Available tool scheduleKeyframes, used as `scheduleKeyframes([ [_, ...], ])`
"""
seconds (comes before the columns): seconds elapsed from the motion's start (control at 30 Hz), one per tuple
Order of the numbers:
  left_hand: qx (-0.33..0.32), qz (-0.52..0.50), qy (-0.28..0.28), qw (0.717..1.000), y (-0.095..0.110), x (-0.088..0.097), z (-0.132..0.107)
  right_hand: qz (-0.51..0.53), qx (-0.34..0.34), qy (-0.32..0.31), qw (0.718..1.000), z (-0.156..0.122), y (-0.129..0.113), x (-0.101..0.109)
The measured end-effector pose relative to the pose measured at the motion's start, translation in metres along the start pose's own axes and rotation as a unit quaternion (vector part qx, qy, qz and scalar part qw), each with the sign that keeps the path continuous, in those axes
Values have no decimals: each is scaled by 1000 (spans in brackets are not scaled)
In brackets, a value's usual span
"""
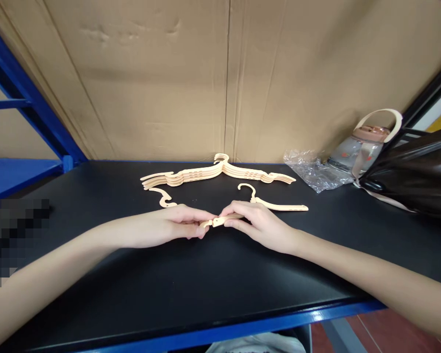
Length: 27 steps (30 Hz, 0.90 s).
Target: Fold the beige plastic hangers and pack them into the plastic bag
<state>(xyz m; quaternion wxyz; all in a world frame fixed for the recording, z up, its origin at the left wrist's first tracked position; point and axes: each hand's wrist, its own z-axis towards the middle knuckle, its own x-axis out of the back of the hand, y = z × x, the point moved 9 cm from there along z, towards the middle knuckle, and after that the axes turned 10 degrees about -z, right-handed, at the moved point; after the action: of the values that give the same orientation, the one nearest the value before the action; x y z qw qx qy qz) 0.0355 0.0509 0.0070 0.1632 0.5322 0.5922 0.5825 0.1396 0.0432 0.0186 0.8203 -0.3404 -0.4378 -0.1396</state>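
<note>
Cream-coloured hanger parts are occupying both hands over the middle of a black surface (220,284). Left hand (185,223): thumb and fingers are pinching a small curved hanger piece (206,223), only its tip showing past the thumb. Right hand (255,220): thumb and forefinger are gripping a hanger arm piece (219,222) near its end, where a small dark hole is showing; the rest is lying partly hidden under the fingers. The two held ends are facing each other, very close; whether they are touching cannot be told.

Just beyond the left hand, a loose curved hanger end (164,197) is lying on the surface, its near tip reaching close to the wrist side of the fingers. Beyond the right hand, a hanger half with hook (279,205) is resting flat, its hook pointing left. Further back, a stack of assembled hangers (202,174) is lying near the cardboard wall (150,83), hooks grouped at centre.

At the far right, crumpled clear plastic wrap (316,174) is sitting just beside a clear bottle (358,152) with a pinkish lid and raised handle; a glossy black bag (419,171) is standing nearby. Blue metal framing (25,93) is rising at left.
</note>
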Motion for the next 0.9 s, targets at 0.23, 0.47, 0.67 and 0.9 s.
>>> scheduleKeyframes([
  [0.23, 5, -40, 46, 998, -11, 10, 3, 14, -5, 0, 1000, 0, 2, -1],
  [0.47, 75, -158, 120, 977, -30, 21, 5, 18, -20, -10, 1000, -1, 5, -4],
  [0.67, 69, -138, 145, 977, -28, 25, 1, 14, -26, -10, 1000, -1, 7, -5],
  [0.9, 58, -205, 132, 968, -31, 21, 4, 9, -17, 8, 1000, -1, 5, -2],
])
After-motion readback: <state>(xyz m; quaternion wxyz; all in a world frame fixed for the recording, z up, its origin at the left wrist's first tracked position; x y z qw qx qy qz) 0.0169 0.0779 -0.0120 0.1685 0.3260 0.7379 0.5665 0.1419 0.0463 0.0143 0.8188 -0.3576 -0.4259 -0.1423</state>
